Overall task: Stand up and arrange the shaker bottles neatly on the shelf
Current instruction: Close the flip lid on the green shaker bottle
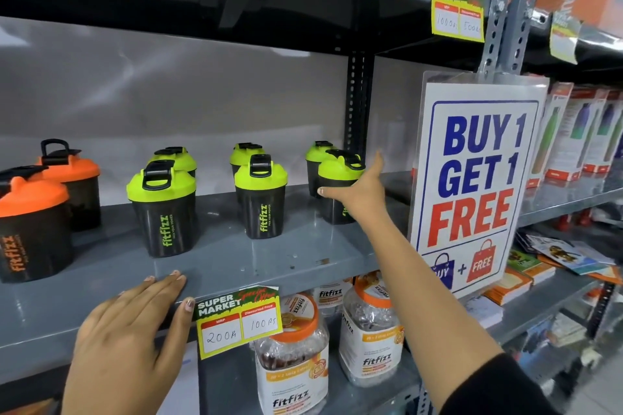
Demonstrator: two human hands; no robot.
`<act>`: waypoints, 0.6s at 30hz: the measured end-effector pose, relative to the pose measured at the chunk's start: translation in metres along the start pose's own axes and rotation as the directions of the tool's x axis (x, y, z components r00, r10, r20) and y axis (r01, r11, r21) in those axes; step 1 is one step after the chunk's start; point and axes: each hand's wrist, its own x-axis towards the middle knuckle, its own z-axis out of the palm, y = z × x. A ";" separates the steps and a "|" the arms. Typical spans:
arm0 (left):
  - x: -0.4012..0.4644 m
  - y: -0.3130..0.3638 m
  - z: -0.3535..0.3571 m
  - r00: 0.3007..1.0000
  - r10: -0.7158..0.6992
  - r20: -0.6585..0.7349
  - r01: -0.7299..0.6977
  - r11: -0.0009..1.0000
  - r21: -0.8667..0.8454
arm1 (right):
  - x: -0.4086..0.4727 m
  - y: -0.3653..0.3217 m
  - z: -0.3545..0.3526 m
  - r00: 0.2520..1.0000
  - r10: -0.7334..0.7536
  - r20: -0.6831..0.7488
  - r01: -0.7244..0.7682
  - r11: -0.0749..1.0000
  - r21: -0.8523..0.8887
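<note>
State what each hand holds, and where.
Right hand grips the rightmost front green-lidded black shaker bottle around its body; left hand rests flat on the grey shelf edge, holding nothing.

Promo sign hangs right; price tag, fitfizz jars below

shaker: fitfizz | sign: BUY 1 GET 1 FREE

A shop: grey metal shelves carry rows of shaker bottles, a handwritten price tag (just right of the left fingertips) and a "Buy 1 Get 1 Free" sign.
</note>
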 end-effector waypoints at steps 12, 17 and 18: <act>0.001 0.001 -0.002 1.000 0.003 0.017 -0.003 1.000 0.005 | -0.003 0.023 0.005 0.999 0.033 -0.011 -0.034 0.993 -0.112; 0.001 0.002 0.000 0.999 0.017 -0.029 -0.018 1.000 -0.023 | -0.002 0.026 0.005 0.999 0.053 -0.013 -0.054 0.992 -0.116; 0.001 0.002 0.000 0.999 0.020 -0.039 -0.021 0.999 -0.029 | -0.002 0.026 0.005 0.999 0.053 -0.011 -0.054 0.992 -0.118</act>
